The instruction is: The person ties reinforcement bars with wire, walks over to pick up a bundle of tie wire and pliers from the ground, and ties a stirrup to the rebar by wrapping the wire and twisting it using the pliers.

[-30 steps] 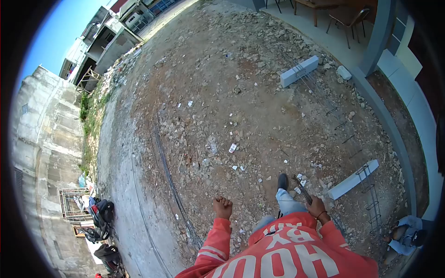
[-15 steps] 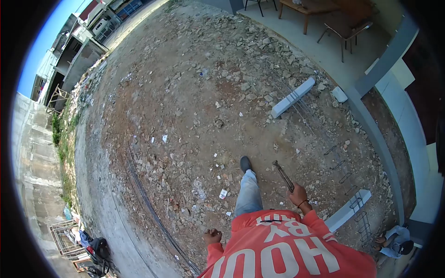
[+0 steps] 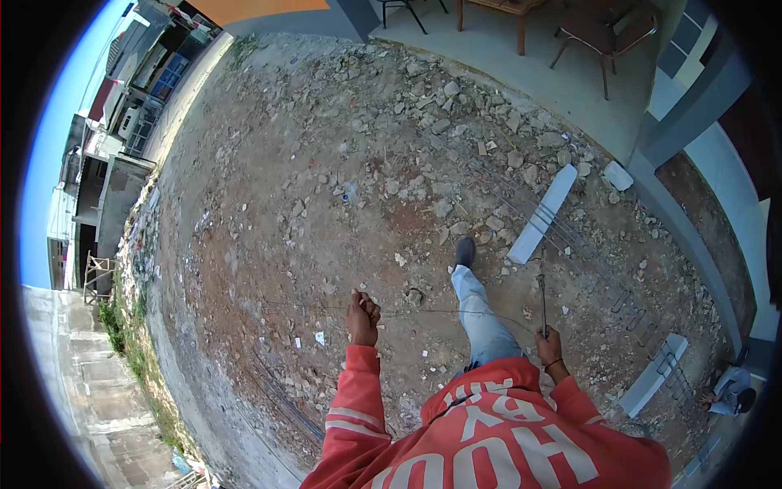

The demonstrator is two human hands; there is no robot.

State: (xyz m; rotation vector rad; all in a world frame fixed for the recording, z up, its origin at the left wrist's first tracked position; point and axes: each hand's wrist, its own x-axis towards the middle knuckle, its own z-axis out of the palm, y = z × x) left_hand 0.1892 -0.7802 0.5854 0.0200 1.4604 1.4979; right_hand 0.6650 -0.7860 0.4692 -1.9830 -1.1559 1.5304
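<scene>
My left hand is raised ahead of me with its fingers curled closed. A thin dark wire passes through it, stretching to both sides above the ground. My right hand is wrapped round the handles of a pair of pincers, whose head points forward, away from me. A dark band circles the right wrist. Past the pincers lies a pale concrete beam, with thin steel bars across it. One leg is stretched forward in light jeans and a dark shoe.
Rubble and broken stones cover the dirt ground. Another pale beam with bent steel stirrups lies at right, near a crouching person. Long bars lie at left. A chair stands on the porch.
My left hand has risen and moved forward, and the wire now shows at it. The pincers have swung to point straighter ahead. I have stepped forward, and the view has shifted.
</scene>
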